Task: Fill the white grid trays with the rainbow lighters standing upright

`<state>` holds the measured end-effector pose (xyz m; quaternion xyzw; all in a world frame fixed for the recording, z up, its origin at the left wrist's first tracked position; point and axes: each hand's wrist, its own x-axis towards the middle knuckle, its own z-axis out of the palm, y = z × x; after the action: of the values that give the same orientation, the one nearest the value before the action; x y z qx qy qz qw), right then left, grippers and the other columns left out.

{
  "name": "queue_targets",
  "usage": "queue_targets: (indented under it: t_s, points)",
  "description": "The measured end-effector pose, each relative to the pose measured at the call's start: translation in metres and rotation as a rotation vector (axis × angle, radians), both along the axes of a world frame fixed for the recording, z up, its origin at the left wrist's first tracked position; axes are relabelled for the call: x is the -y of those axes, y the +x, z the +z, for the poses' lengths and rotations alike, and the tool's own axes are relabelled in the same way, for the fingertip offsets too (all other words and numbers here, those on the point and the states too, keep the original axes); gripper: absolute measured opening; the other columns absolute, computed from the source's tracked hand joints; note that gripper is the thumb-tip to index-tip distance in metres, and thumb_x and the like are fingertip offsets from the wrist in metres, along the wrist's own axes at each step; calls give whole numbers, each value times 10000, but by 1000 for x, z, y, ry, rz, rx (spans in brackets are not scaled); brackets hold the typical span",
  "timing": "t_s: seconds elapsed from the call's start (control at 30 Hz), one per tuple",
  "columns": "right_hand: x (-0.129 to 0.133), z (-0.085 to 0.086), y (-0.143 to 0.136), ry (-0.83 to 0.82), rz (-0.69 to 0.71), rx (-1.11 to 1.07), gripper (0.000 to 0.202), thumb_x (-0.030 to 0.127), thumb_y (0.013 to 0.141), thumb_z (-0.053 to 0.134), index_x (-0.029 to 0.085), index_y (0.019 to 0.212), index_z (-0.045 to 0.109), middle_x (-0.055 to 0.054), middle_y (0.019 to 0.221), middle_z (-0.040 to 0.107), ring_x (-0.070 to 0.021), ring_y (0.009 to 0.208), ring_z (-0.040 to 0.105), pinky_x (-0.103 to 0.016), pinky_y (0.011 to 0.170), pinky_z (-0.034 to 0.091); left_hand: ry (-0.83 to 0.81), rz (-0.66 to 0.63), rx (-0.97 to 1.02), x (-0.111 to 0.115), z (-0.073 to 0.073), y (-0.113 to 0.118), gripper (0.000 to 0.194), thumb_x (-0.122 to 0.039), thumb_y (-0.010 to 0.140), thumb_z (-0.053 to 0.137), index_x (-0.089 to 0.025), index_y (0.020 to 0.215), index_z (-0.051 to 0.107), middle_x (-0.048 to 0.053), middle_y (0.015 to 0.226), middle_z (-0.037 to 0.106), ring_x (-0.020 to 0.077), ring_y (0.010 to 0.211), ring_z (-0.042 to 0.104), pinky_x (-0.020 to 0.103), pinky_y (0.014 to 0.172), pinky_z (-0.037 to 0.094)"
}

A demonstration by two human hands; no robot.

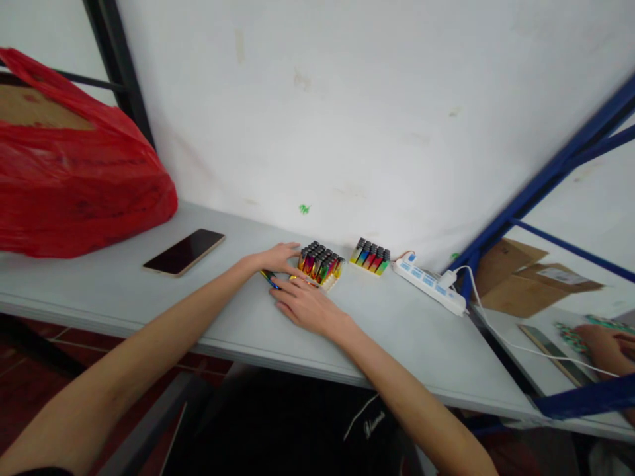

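A block of upright lighters (320, 262) with black tops and shiny multicoloured bodies stands in a pale tray (329, 283) on the grey table. My left hand (280, 258) reaches in at the block's left side, its fingers stretched out and apart, the tips close to the lighters. Just in front, my right hand (308, 305) lies low over the table with fingers spread toward the left, covering part of the tray's front. A loose dark, shiny lighter (269, 278) shows between the two hands, at my right fingertips. Its other end is hidden.
A second group of lighters (370, 256) stands to the right, beside a white power strip (429, 285) with a cable. A phone (184, 252) and a red plastic bag (84, 185) are at left. Beyond the blue frame (555, 175) are a cardboard box (526, 281) and another person's hand (605, 345).
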<state>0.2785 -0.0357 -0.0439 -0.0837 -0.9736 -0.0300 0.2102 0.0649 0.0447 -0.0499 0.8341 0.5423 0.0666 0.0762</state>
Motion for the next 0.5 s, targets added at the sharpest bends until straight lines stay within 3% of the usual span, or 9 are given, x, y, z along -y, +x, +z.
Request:
queue_targets:
  t_s: [0.2,0.37,0.5]
  points:
    - [-2,3,12,-115,-25,-38,186,280,1014,499,197,1039,664,-100,1164,683,-228,1139,612,-421,1052,474,-2,-7,17,4,3,1,783,-773,833,536,-246,1411,544,127,1622,332,318,1503,251,470,1213,164]
    - [-7,-1,31,-192,-172,-95,254,342,972,596,180,1165,632,-145,1255,622,-257,1137,613,-412,976,519,-3,-11,13,5,5,2,818,-802,820,520,-232,1405,552,143,1620,331,318,1500,260,452,1208,180]
    - [-9,-5,31,-223,-175,-54,178,308,975,593,188,1081,671,-127,1139,654,-253,1087,624,-418,961,515,-6,-4,9,4,5,1,831,-816,803,523,-248,1409,547,124,1622,334,302,1499,266,430,1212,174]
